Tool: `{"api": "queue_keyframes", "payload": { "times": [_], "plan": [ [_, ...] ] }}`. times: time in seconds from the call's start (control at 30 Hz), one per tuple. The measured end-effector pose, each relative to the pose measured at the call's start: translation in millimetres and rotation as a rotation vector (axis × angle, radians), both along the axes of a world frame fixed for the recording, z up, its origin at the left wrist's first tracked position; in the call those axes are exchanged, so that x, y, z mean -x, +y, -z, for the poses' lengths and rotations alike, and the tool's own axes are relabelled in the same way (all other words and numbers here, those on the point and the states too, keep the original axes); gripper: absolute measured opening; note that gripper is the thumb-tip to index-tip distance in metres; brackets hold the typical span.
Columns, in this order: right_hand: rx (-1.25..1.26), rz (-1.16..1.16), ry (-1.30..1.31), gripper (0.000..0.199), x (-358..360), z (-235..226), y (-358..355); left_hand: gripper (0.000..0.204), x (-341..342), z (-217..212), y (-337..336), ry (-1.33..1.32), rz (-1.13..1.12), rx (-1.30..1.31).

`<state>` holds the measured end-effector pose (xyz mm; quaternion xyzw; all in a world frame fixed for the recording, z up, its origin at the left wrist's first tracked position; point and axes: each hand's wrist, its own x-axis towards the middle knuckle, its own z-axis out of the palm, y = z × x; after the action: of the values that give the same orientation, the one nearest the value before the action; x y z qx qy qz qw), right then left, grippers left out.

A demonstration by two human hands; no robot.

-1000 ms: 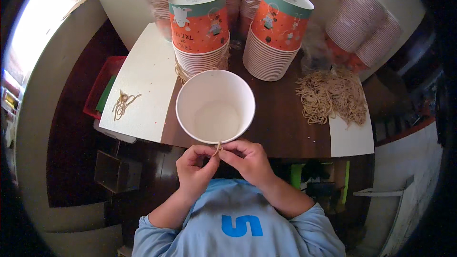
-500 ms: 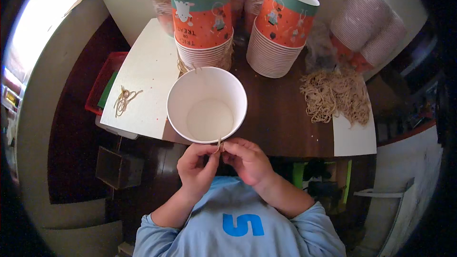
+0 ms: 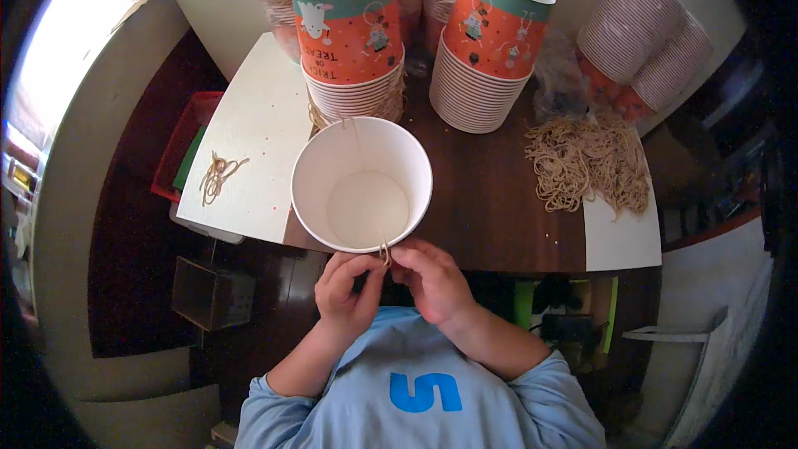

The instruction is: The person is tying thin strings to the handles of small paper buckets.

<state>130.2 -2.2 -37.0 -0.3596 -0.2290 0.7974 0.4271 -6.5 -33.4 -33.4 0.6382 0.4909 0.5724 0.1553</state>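
A white paper bucket [image 3: 312, 179] stands mouth up at the table's near edge, its plain inside showing. Beige string [image 3: 385, 249] passes over the near rim, forming a small loop outside it; a thin strand also hangs inside from the far rim. My left hand [image 3: 347, 289] pinches the string between thumb and forefinger just below that rim. Close beside it, my right hand [image 3: 435, 284] is closed at the same spot, thumb against the bucket's outer wall. Its inner fingertips are partly hidden, but the string runs to them.
Behind stand two stacks of upside-down orange and green buckets [image 3: 349, 41], [image 3: 495, 41]. A tangled heap of string [image 3: 586, 162] lies at right, a few loose strings [image 3: 220, 176] at left. Wrapped bucket stacks [image 3: 636, 29] lean at the back right. A red crate [image 3: 166, 158] sits left of the table.
The string loop at the near rim shows more plainly, and strands inside the bucket are now visible. My left hand has shifted slightly right and down; the bucket has barely moved.
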Motion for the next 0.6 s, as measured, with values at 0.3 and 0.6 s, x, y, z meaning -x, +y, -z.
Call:
{"api": "queue_keyframes", "payload": {
  "times": [0.3,0.6],
  "plan": [
    [-0.026,-0.142,0.004,0.02,-1.4,-3.5,6.4,0.009,1.2,0.7,-5.4,-0.147,0.094,0.107],
    [-0.184,-0.107,-0.186,0.017,-5.7,1.4,12.5,0.004,1.3,1.3,-10.7,-0.566,0.184,0.308]
  ]
}}
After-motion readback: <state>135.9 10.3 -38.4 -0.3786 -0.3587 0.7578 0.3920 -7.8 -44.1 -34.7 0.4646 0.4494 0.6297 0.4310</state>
